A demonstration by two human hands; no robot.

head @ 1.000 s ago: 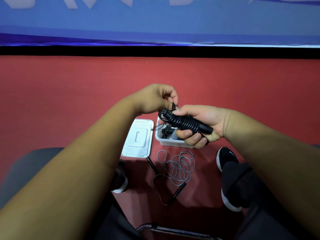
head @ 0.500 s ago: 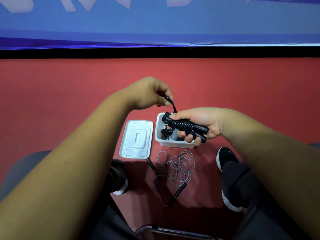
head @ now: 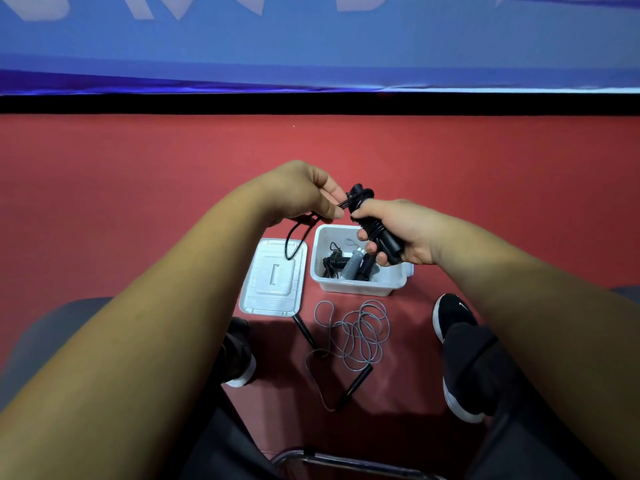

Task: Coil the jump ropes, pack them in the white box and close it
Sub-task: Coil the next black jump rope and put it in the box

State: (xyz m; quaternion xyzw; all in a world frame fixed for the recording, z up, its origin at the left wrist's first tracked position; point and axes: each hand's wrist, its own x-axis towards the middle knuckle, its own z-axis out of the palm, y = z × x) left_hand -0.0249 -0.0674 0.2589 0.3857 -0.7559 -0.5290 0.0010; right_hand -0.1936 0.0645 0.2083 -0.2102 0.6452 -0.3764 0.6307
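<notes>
Above the white box (head: 360, 287), a black, tightly coiled jump rope (head: 375, 230).

1. The right hand (head: 401, 230) covers most of the black jump rope bundle (head: 360, 197), so the number of handles in its grip cannot be told.
2. This hand also hides the far right corner of the white box (head: 356, 289).
3. The coiled ropes (head: 346, 265) inside the box overlap, and their count is unclear.
4. The left forearm (head: 156, 323) hides part of the left shoe (head: 239, 358).
5. The bottom edge cuts off the chair frame (head: 346, 462).
</notes>
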